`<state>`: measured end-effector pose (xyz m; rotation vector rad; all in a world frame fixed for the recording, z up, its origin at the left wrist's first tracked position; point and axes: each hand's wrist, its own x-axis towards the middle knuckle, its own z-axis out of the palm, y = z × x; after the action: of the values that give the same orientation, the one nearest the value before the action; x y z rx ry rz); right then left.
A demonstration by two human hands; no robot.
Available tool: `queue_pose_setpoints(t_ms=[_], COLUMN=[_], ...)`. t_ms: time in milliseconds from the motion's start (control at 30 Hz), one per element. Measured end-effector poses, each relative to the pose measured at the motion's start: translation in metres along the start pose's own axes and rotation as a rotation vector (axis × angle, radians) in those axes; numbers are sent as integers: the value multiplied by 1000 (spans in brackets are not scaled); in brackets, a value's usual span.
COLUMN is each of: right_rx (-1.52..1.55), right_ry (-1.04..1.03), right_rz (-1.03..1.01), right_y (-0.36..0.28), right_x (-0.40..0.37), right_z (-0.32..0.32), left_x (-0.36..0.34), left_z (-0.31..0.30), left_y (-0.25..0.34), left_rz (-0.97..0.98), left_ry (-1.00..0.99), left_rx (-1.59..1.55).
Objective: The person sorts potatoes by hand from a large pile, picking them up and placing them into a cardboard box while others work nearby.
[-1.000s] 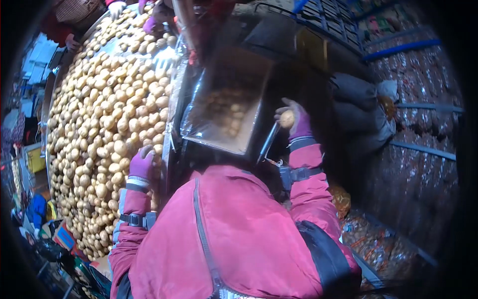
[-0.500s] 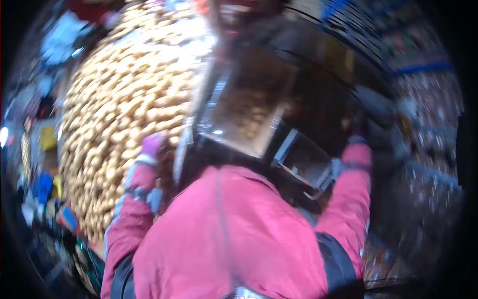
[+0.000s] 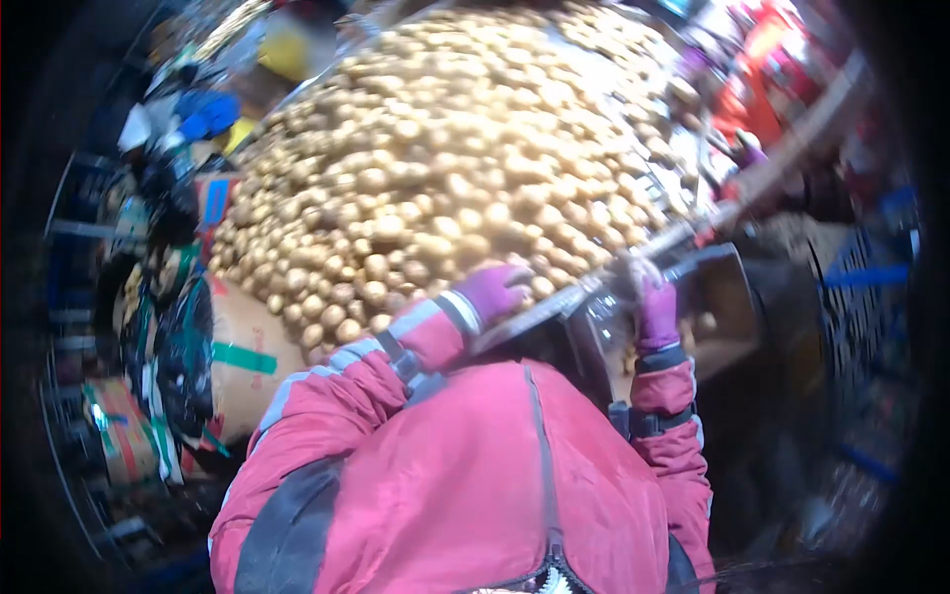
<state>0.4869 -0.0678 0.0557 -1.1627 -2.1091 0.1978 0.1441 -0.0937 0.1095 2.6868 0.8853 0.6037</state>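
Note:
A broad heap of round, pale-tan produce (image 3: 396, 233), possibly potatoes, covers the table in front of me. My left hand (image 3: 495, 292), in a purple glove, lies at the near edge of the heap, fingers stretched over the pieces and apart. My right hand (image 3: 656, 309), also gloved in purple, is raised by the table's rim (image 3: 539, 315), above a box (image 3: 727, 297) with a few tan pieces in it. Its fingertips are blurred against the bright rim, so whether they hold a piece is not clear.
Left of the table stands a cardboard box (image 3: 247, 346) with green tape, beside black plastic bags (image 3: 183, 356). Blue crates (image 3: 866, 277) are on the right. Another person in red (image 3: 757, 84) is at the far right side of the table.
My view has swung left, so the heap now fills the middle. My right hand has come from the dark area on the right to the table's rim; my left hand stays at the heap.

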Motion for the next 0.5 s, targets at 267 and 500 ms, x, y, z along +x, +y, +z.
queue_pose_setpoints(t_ms=[267,500], right_rx=[1192,1246], right_ry=[-468,-641], right_rz=[812,753], right_y=[-106,-158], right_x=[110,170], right_z=[93,122], left_x=[-94,-210], left_z=[-43,-129], left_y=[2,-40], left_rz=[-862,-1263], left_ry=[270,640], left_rx=[-528,-1])
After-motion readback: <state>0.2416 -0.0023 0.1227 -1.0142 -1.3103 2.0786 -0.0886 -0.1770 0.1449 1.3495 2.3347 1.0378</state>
